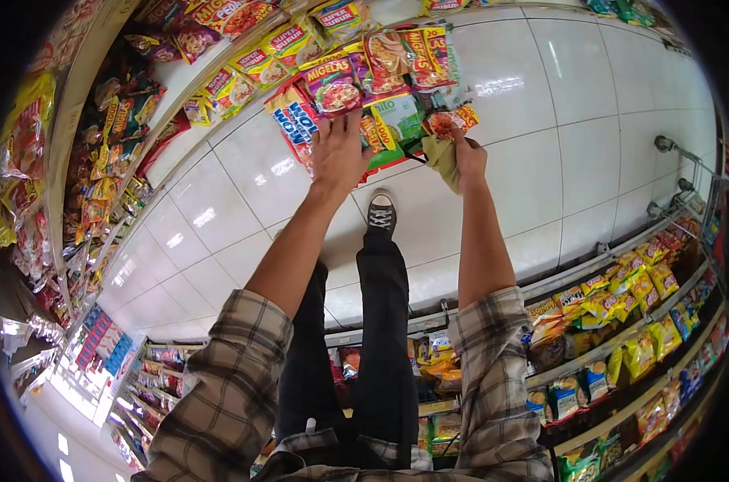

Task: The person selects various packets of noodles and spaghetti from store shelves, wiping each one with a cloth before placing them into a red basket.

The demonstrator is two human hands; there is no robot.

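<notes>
My left hand (340,153) lies with its fingers stretched out on the lower edge of a Migelas packet (332,84). A blue, white and red packet (292,119) is just left of it. More packets (387,60) lie above and to the right, with a green and white packet (401,119) below them. At the right edge of this pile, my right hand (470,154) is closed on an olive-green cloth (442,157). A small red and yellow packet (451,122) shows right above the cloth; whether my fingers also touch it is unclear.
Snack shelves (160,104) curve along the left and top. More shelves (621,329) with yellow packets stand at the lower right. A metal cart (690,173) with wheels is at the right. White floor tiles (525,169) and my shoe (381,212) are below the hands.
</notes>
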